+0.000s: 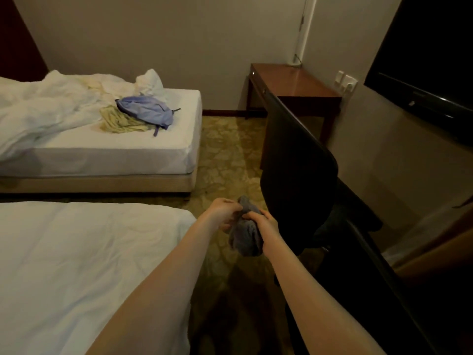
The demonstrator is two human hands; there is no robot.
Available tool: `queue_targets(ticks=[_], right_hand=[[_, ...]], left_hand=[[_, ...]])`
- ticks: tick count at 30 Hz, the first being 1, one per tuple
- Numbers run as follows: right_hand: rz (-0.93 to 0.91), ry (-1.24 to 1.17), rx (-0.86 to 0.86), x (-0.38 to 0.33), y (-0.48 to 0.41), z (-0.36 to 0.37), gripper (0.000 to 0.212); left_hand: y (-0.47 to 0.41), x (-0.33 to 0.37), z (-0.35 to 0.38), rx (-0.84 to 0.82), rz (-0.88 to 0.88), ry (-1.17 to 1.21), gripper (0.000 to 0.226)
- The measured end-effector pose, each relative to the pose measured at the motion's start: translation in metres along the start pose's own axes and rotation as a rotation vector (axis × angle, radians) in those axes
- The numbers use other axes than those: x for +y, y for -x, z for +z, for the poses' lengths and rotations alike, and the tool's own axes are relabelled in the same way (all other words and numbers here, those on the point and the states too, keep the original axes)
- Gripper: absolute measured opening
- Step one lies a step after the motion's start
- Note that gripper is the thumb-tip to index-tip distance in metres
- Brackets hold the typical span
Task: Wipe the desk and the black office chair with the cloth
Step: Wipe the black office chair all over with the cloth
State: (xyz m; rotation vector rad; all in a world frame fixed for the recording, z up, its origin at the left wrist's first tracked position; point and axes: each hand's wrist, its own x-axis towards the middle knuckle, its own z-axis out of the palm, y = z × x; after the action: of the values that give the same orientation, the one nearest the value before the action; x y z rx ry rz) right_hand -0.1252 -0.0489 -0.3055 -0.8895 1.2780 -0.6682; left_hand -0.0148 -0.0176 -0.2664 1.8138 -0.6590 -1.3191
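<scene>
A grey cloth (245,237) hangs bunched between my two hands over the carpet. My left hand (224,210) pinches its upper edge from the left, and my right hand (263,221) grips it from the right. Just right of the cloth stands the black office chair (294,160), its tall backrest turned toward me and its seat in shadow. The brown wooden desk (299,84) stands against the far wall behind the chair, with a white lamp base (293,63) on its back edge.
A near bed (76,265) with white sheets fills the lower left. A far bed (115,147) carries a blue backpack (147,111), yellow cloth and rumpled bedding. A black TV (425,80) hangs on the right wall. Patterned carpet (227,155) runs between beds and chair.
</scene>
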Motion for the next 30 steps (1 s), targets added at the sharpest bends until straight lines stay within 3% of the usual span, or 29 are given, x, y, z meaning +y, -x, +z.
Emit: queue_targets(ticks=[8,11,13,30], right_hand=[[-0.052,0.086,0.041,-0.065,-0.096,0.062,0.054],[-0.086,0.067,0.035,-0.099,-0.125,0.085,0.051],[-0.101,0.054,0.020,-0.115,-0.138,0.092,0.050],[-0.148,0.022,-0.041,-0.242,-0.309,0.129,0.046]], left_hand=[[-0.094,0.066,-0.055,0.029,-0.016,0.028,0.007],[-0.127,0.104,-0.081,0.033,0.001,0.002,0.014],[-0.142,0.121,-0.089,0.023,0.009,0.002,0.003],[-0.320,0.230,-0.090,0.017,0.034,-0.009,0.028]])
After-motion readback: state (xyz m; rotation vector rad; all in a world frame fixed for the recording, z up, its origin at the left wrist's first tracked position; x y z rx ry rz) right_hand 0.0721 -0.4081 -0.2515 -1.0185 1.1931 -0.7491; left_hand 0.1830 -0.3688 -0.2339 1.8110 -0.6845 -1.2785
